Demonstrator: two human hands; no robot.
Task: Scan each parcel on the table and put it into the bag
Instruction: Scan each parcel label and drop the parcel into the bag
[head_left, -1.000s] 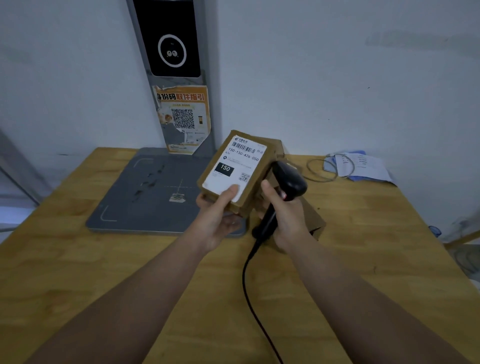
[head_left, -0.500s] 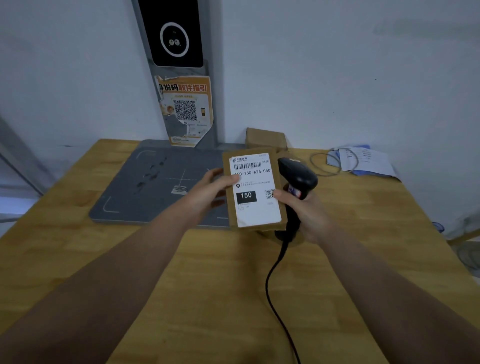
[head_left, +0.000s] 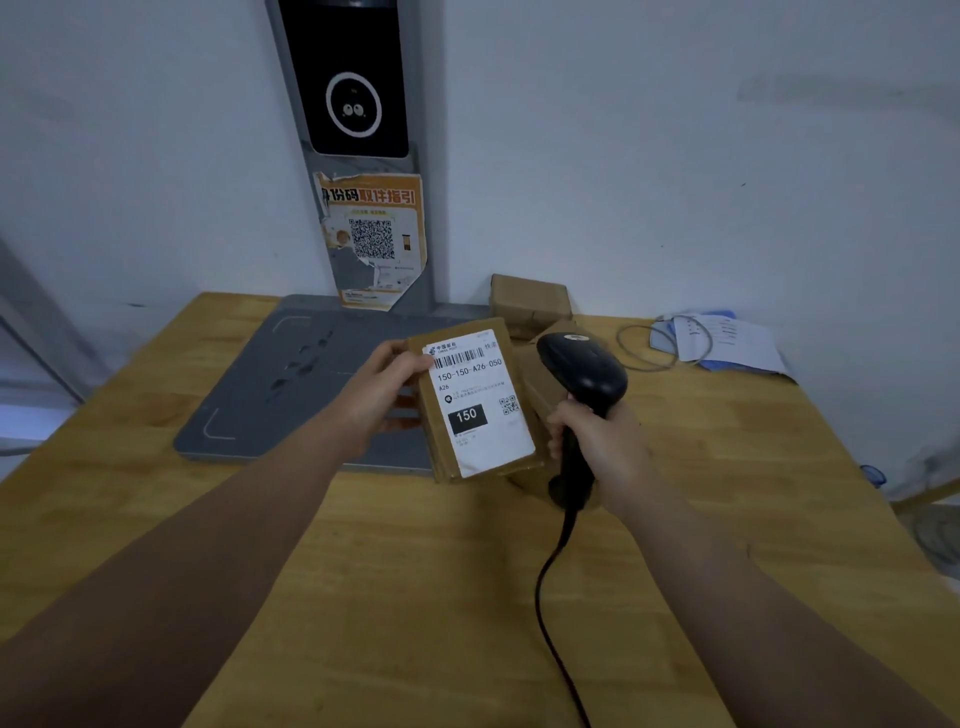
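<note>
My left hand grips the parcel by its edge above the surface, label tilted up, presumably to expose the barcode. My right hand clasps the scanner by its handle just beside it (no bag in view).

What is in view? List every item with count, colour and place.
held parcel: one, brown with white label, above table centre
other parcels: at least two, brown, behind and right of it
scanner: one, black, corded, right of held parcel
platform: one, grey, table's back left
poster: one, orange, under black screen
papers: few, white and blue, table's back right
table: one, light wood
left hand: grips held parcel
right hand: grips scanner
</note>
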